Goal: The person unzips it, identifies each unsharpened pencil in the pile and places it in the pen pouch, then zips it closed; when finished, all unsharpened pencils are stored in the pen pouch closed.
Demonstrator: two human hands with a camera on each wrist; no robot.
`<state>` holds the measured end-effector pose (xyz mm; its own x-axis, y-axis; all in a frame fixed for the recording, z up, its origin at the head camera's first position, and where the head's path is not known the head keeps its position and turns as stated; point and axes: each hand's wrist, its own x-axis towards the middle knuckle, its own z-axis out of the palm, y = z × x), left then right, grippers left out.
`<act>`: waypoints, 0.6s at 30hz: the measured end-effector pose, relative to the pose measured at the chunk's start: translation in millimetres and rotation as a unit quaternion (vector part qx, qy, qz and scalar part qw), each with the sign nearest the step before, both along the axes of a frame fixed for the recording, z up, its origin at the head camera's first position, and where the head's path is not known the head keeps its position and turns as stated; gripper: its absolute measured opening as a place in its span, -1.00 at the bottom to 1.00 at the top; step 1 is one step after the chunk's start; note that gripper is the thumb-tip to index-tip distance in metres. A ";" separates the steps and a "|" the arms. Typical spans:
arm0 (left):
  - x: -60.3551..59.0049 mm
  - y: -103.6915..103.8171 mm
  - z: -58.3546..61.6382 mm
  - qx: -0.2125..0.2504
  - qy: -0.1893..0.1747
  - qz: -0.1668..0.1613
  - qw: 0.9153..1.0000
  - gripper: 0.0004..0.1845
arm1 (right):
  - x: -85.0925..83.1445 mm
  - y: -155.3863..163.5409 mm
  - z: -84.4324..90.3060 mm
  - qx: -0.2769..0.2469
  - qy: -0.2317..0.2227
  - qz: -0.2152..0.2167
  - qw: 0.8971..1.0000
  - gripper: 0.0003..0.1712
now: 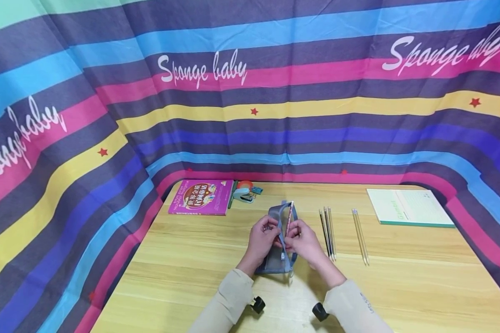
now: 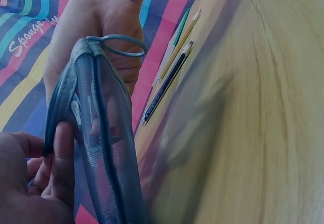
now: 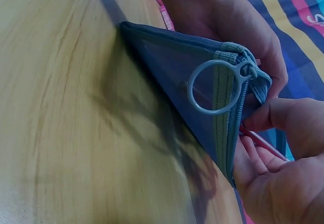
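A grey-blue mesh zip pouch [image 1: 271, 261] with a ring pull [image 3: 190, 87] is held above the table, its zipped side open. My left hand [image 1: 262, 238] pinches one edge of the opening between thumb and fingers; the left wrist view shows this hand [image 2: 40, 178] at the zip. My right hand [image 1: 304, 240] grips a red-and-white patterned pencil [image 1: 290, 217] at the mouth. In the right wrist view, part of the red pencil [image 3: 266, 145] shows between thumb and fingers of the right hand [image 3: 288, 158]. How deep the pencil reaches into the pouch is hidden.
Right of the hands lie several pencils: a dark and plain group [image 1: 328, 231] and a plain pair [image 1: 360, 236]. A green-edged notepad [image 1: 410, 208] lies at the far right. Back left are a purple book [image 1: 202, 198] and a light-blue stapler [image 1: 243, 195]. A striped curtain [image 1: 275, 138] surrounds the table.
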<state>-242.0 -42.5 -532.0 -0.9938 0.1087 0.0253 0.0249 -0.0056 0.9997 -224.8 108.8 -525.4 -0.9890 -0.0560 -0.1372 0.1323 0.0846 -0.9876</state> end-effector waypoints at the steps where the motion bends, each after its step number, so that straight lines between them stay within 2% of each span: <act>1: 0.0 0.0 -0.2 0.000 0.000 0.000 1.000 -0.83 | 0.0 -0.1 -0.4 0.000 -0.001 -0.001 1.000 -0.64; 18: 0.4 0.5 -1.3 0.010 0.011 0.011 1.000 -0.82 | 3.1 3.3 -1.6 -0.004 -0.011 0.026 1.000 -0.62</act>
<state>-241.6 -41.9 -533.3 -0.9951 0.0855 0.0489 0.0468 -0.0257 0.9986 -221.7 112.1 -527.0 -0.9814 -0.1083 -0.1586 0.1500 0.0831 -0.9852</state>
